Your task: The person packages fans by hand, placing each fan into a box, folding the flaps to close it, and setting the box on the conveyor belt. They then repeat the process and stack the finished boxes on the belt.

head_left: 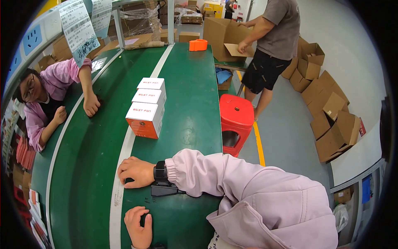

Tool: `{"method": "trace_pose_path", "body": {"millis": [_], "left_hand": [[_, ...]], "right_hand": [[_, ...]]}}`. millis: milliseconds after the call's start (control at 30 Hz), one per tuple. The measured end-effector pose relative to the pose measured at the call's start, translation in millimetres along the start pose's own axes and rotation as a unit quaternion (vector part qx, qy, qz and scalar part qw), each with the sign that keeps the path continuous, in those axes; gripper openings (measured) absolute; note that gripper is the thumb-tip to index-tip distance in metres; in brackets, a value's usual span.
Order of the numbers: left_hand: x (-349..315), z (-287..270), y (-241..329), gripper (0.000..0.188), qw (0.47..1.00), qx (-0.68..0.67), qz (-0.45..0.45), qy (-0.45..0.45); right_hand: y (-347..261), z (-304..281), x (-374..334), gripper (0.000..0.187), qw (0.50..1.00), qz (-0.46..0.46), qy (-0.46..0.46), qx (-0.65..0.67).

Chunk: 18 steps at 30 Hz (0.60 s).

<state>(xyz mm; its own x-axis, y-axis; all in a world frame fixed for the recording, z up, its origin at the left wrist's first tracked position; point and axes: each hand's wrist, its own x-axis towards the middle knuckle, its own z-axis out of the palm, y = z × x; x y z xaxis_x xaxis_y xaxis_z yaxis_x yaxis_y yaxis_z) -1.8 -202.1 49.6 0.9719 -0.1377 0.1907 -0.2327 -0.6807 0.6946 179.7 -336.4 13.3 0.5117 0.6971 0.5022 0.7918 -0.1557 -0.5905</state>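
Note:
My right hand [135, 172], in a pale pink sleeve with a black wristband [160, 171], rests across the white strip of the green worktable [195, 103]. Its fingers are loosely bent and a small dark patch shows beside the thumb. Under that wrist sits a black device [166, 190]. Nearer the lower edge, my left hand [139, 227] lies palm side down, thumb apart from the curved fingers, with another dark patch between them. I see nothing clearly gripped in either hand. Beyond my right hand, three white-and-orange boxes [143, 118] stand close together in a row.
A co-worker's hand [91, 105] touches the green belt on the left. An orange tape dispenser [198, 45] lies at the far end. On the right stand a red stool [236, 112], a person handling a large carton [215, 35], and several open cartons [338, 133] along the wall.

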Motion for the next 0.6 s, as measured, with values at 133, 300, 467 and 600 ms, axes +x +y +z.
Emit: {"method": "trace_pose_path", "body": {"millis": [133,300,467,600], "left_hand": [[-1.4,1.4,-0.8,0.013,1.0,-0.002,0.005,0.002],[-2.5,1.3,-0.9,0.013,1.0,-0.001,0.011,0.004],[-1.0,0.8,0.9,0.013,1.0,-0.007,0.006,0.006],[-0.9,0.9,-1.1,0.013,1.0,-0.008,0.012,0.007]], "right_hand": [[0.3,0.8,-1.9,0.009,1.0,0.0,-0.002,-0.003],[0.5,1.7,-2.2,0.009,1.0,-0.002,-0.005,-0.004],[-0.5,-0.6,-1.4,0.01,1.0,0.003,-0.016,-0.005],[-0.5,-1.1,-1.2,0.01,1.0,0.003,-0.021,-0.003]]}}
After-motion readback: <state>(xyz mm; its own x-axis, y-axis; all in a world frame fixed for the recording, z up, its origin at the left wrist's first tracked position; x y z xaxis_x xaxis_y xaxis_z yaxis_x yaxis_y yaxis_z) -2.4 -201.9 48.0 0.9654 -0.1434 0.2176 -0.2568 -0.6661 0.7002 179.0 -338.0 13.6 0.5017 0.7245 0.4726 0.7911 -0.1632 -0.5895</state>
